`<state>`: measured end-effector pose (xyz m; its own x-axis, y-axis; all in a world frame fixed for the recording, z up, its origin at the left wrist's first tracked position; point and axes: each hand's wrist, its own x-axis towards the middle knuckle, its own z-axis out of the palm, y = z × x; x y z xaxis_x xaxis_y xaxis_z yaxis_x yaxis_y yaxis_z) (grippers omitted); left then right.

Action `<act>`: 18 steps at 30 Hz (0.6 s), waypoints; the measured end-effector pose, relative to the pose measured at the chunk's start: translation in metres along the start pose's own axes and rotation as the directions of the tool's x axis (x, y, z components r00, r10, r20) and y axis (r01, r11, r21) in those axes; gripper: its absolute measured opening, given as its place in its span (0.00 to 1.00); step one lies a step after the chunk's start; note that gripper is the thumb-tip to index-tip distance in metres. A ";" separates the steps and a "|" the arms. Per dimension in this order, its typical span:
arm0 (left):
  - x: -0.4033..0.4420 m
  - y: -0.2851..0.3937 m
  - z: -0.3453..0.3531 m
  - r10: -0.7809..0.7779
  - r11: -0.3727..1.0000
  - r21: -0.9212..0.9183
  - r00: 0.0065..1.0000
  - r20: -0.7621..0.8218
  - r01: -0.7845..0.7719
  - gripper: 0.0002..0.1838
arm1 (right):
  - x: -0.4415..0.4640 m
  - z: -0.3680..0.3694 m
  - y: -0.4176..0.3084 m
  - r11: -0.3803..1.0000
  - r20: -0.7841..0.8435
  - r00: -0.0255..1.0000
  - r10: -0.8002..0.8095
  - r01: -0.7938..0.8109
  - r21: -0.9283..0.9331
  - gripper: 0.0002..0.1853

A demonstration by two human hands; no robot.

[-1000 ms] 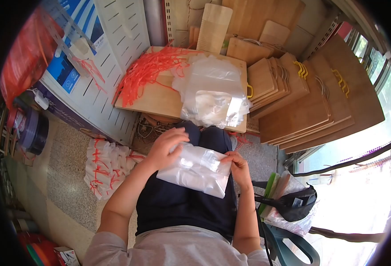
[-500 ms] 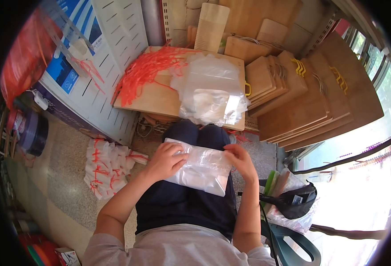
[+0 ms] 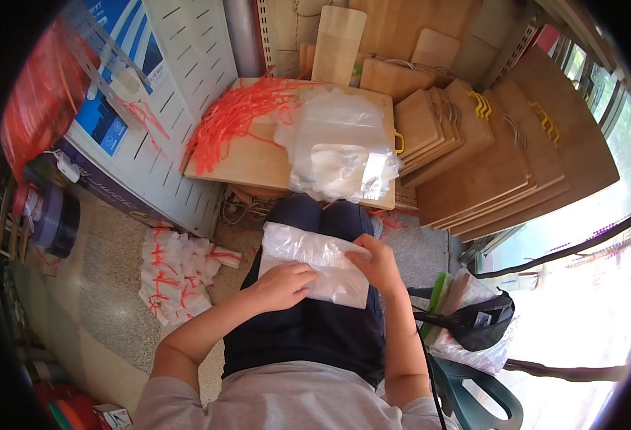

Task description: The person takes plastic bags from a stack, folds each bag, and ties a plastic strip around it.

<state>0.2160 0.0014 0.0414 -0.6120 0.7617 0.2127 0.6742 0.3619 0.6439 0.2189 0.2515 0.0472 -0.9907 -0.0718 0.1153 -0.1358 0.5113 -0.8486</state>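
Observation:
Across my lap lies a folded stack of clear plastic bags (image 3: 305, 247). My left hand (image 3: 287, 285) rests on its lower left part, fingers stretched over the plastic. At the right end my right hand (image 3: 374, 264) pinches the edge of the plastic between thumb and fingers. Beyond my knees, more clear plastic bags (image 3: 340, 129) are heaped on a wooden board (image 3: 258, 161). Red plastic ties (image 3: 233, 118) are piled on the board's left side.
On the floor to the left are white bundles tied with red strips (image 3: 172, 276). Wooden cutting boards (image 3: 487, 168) stand at the right. A black bag (image 3: 480, 322) and a dark green chair (image 3: 491, 394) are by my right arm. A white perforated panel (image 3: 186, 86) rises at the left.
My left hand has slid down and right across the plastic, and my right hand has moved slightly left. The upper part of the plastic now looks folded over.

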 end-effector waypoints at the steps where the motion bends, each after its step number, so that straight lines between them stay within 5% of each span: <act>1: -0.002 -0.006 0.004 -0.038 0.999 -0.019 0.999 0.000 0.037 0.12 | -0.003 0.002 -0.002 0.997 -0.032 0.996 -0.080 0.079 -0.019 0.08; 4: -0.006 -0.005 0.006 -0.095 0.995 -0.033 0.995 0.004 0.095 0.12 | -0.017 0.007 -0.004 0.920 -0.045 0.926 -0.376 0.366 -0.142 0.09; 8: -0.018 0.014 -0.002 -0.114 0.981 0.147 0.989 -0.095 0.127 0.15 | -0.041 0.010 -0.013 0.910 -0.059 0.922 -0.384 0.366 -0.195 0.09; 11: 0.010 0.029 -0.034 0.165 0.861 0.508 0.941 -0.294 0.008 0.18 | -0.044 0.012 -0.004 0.920 -0.107 0.919 -0.381 0.365 -0.143 0.09; 14: 0.039 0.007 -0.057 0.175 0.803 0.596 0.957 -0.232 -0.003 0.18 | -0.040 0.010 -0.006 0.926 -0.120 0.922 -0.369 0.353 -0.133 0.09; 17: 0.051 -0.025 -0.065 -0.200 0.893 0.439 0.962 0.186 0.101 0.16 | -0.035 0.010 -0.005 0.909 -0.149 0.904 -0.400 0.370 -0.194 0.10; 18: 0.053 -0.029 -0.065 -0.159 0.902 0.429 0.960 0.232 0.045 0.14 | -0.035 0.010 -0.003 0.899 -0.151 0.900 -0.409 0.370 -0.234 0.11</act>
<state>0.1373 -0.0036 0.0817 -0.5981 0.7985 -0.0687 0.7581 0.5915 0.2747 0.2544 0.2442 0.0406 -0.8362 -0.1442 0.5290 -0.4887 0.6337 -0.5997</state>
